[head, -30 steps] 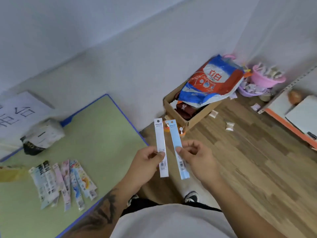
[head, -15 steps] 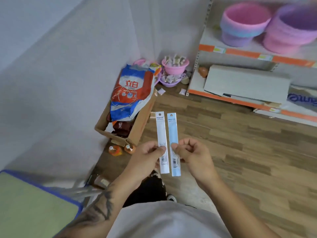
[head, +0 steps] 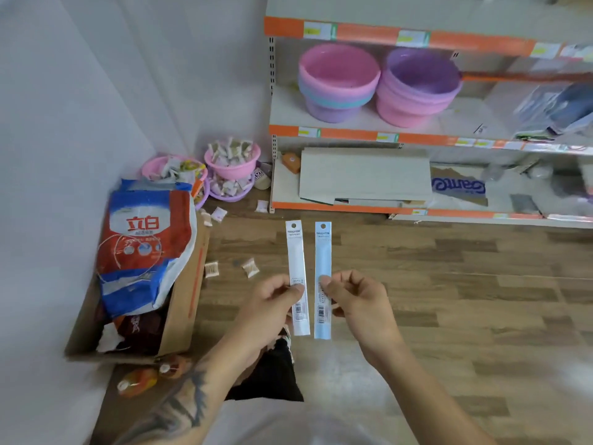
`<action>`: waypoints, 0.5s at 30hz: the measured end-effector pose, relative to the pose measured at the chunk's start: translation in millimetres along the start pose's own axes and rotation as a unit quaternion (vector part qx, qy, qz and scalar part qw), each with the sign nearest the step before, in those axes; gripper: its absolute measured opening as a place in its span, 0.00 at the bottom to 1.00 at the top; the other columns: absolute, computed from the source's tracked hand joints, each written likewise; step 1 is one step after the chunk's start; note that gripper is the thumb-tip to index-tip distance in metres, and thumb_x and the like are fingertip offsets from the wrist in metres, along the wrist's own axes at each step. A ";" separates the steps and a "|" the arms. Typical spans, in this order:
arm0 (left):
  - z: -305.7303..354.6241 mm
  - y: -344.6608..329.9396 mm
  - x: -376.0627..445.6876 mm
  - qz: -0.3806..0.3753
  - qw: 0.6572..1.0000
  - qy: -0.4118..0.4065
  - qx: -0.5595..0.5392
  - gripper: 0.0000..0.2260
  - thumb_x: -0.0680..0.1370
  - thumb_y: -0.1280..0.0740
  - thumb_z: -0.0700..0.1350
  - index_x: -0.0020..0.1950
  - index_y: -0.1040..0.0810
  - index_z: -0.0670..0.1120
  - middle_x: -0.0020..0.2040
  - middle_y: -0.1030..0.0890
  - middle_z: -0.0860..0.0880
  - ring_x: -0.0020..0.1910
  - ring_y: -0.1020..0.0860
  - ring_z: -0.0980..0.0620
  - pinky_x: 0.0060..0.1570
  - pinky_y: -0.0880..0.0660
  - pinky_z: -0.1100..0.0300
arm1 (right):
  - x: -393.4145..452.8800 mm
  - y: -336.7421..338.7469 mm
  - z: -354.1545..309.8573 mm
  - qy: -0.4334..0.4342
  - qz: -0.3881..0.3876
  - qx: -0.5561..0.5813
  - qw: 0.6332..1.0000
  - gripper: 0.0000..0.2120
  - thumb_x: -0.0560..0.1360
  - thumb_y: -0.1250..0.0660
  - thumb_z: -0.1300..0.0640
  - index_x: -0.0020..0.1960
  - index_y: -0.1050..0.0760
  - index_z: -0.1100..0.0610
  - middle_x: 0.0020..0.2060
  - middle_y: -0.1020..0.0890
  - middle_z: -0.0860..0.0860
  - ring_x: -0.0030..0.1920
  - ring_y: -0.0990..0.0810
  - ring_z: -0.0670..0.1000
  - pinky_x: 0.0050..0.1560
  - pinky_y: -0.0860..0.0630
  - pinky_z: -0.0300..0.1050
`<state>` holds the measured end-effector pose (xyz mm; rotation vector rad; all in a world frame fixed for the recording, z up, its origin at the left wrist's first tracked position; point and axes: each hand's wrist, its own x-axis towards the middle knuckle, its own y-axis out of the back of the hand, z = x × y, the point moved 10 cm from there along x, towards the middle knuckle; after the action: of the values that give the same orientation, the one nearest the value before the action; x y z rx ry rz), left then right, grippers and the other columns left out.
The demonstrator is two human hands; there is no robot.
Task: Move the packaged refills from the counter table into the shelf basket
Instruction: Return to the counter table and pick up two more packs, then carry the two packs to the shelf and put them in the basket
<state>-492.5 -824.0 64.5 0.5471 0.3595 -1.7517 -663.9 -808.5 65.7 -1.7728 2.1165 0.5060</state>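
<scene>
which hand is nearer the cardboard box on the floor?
Left. The left hand, pinching the white refill pack, is just right of the cardboard box; the right hand holds the blue refill pack farther right.

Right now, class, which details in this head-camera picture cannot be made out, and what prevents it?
- White refill pack: label text too small; left hand covers part.
- Blue refill pack: print too small; right hand covers part.
- Shelf goods: blurred, cut by the right edge.
- Cardboard box: contents hidden by the detergent bag.
</scene>
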 end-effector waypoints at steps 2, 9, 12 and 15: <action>21.9 6.5 26.8 -0.005 1.000 -0.001 -0.007 0.08 0.85 0.35 0.42 0.56 0.16 0.46 0.49 0.12 0.49 0.48 0.13 0.50 0.49 0.16 0.51 | 27.0 -3.1 -21.9 0.002 0.004 -0.009 1.000 0.11 0.77 0.25 0.51 0.44 0.19 0.58 0.44 0.15 0.62 0.41 0.19 0.55 0.53 0.20 0.64; 81.6 24.2 110.7 -0.019 1.000 -0.002 0.019 0.09 0.80 0.33 0.53 0.51 0.16 0.51 0.51 0.14 0.44 0.54 0.16 0.40 0.61 0.22 0.35 | 97.8 -7.0 -85.1 0.017 0.035 0.027 0.999 0.08 0.78 0.26 0.55 0.44 0.19 0.58 0.41 0.14 0.58 0.41 0.18 0.54 0.55 0.21 0.66; 104.5 20.5 139.5 -0.028 0.999 -0.005 0.017 0.07 0.82 0.33 0.48 0.51 0.16 0.51 0.51 0.13 0.45 0.53 0.15 0.42 0.60 0.22 0.34 | 118.8 -1.5 -106.4 0.025 0.053 0.045 0.997 0.08 0.79 0.27 0.55 0.44 0.19 0.59 0.41 0.14 0.57 0.41 0.17 0.56 0.55 0.21 0.66; 132.1 12.7 166.8 -0.036 0.999 -0.022 0.014 0.07 0.83 0.34 0.44 0.53 0.15 0.50 0.49 0.13 0.47 0.52 0.14 0.44 0.61 0.23 0.36 | 141.5 7.3 -129.1 0.033 0.064 0.058 0.996 0.07 0.79 0.27 0.56 0.44 0.19 0.59 0.40 0.13 0.57 0.41 0.17 0.55 0.54 0.20 0.63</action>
<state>-533.4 -1032.0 86.4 0.5192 0.3282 -1.8375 -698.4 -990.9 113.5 -1.6203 2.2653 0.3543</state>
